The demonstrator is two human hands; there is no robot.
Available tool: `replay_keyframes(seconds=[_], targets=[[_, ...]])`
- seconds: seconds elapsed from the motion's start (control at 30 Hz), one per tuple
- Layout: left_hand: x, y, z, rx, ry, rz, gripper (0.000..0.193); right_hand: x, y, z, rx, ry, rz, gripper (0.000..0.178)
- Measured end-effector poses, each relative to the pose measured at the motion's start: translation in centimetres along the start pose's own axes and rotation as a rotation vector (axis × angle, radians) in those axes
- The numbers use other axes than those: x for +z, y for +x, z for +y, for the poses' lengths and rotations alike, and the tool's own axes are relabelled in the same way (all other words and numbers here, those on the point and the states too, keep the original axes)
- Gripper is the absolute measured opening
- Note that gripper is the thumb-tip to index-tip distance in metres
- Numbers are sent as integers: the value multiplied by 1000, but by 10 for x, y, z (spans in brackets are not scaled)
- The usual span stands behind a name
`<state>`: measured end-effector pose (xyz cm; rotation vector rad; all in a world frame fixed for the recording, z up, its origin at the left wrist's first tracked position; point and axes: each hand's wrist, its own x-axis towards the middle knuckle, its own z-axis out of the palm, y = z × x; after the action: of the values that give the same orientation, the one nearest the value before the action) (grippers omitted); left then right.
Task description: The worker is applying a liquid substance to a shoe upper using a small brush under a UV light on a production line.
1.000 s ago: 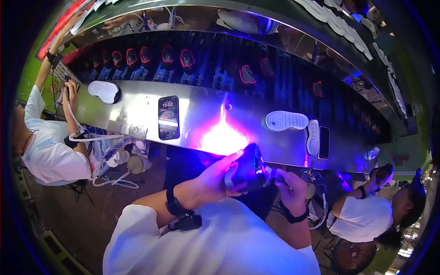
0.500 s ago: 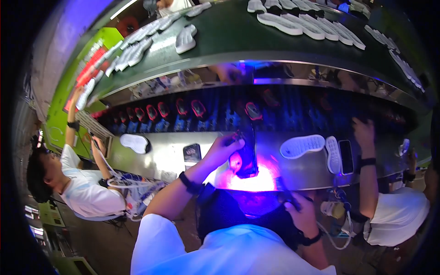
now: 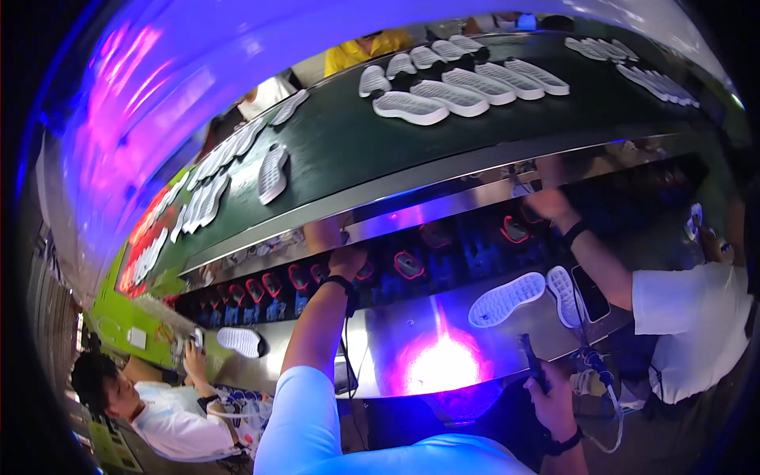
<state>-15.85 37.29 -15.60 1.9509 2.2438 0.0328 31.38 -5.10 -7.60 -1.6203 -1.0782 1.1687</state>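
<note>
My left hand (image 3: 347,261) reaches forward into the dark channel, beside a shoe upper (image 3: 365,271) with a red-lit rim. Its fingers are blurred in the shadow, so whether they grip anything cannot be made out. My right hand (image 3: 552,400), low and to the right at the bench's near edge, is closed round a slim black handheld tool (image 3: 532,358) that points upward. Between my arms, a bright pink-white light patch (image 3: 442,362) falls on the metal bench (image 3: 396,328). Further along the channel sits another red-rimmed shoe upper (image 3: 408,265) on a blue holder.
White soles (image 3: 507,299) and a phone (image 3: 590,293) lie right on the bench; another sole (image 3: 240,342) lies left. More soles (image 3: 475,89) cover the green belt (image 3: 332,166) beyond. Co-workers sit at left (image 3: 170,412) and right (image 3: 697,332), the right one's arm reaching into the channel.
My left hand has moved from the light patch, where it held a dark shoe, forward into the channel. My right hand still holds the black tool. The view has tilted and shifted.
</note>
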Motion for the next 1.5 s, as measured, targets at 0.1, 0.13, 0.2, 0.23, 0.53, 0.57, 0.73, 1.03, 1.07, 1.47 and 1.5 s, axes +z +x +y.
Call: replay_keyframes(seconds=[0.1,0.13,0.2,0.23,0.53,0.57,0.73,1.03,1.07,1.47,1.5], targets=[[3,12,14,160,255,201,52,5,13,4,-51,-17,13,41],[-2,19,31,383,165,434,51,5,18,4,-115,-58,8,40],[-4,8,73,618,63,655,50,5,26,7,-127,-49,7,39],[-10,-13,109,398,24,255,48,6,28,10,-144,-45,6,38],[7,-20,130,35,-10,-295,58,-10,24,6,-158,-27,26,39],[7,-18,132,-16,9,-322,58,-14,21,11,-153,-27,37,39],[1,-11,128,77,0,-91,48,-38,26,5,-179,-151,51,41],[-7,-8,153,90,68,92,45,-47,54,0,-120,-78,10,41],[-1,-2,155,106,73,87,44,-50,59,1,-132,-77,16,41],[78,62,227,376,-109,600,51,-72,27,-14,-278,-198,193,34],[65,49,231,335,-197,429,50,-71,25,-1,-283,-225,182,34]])
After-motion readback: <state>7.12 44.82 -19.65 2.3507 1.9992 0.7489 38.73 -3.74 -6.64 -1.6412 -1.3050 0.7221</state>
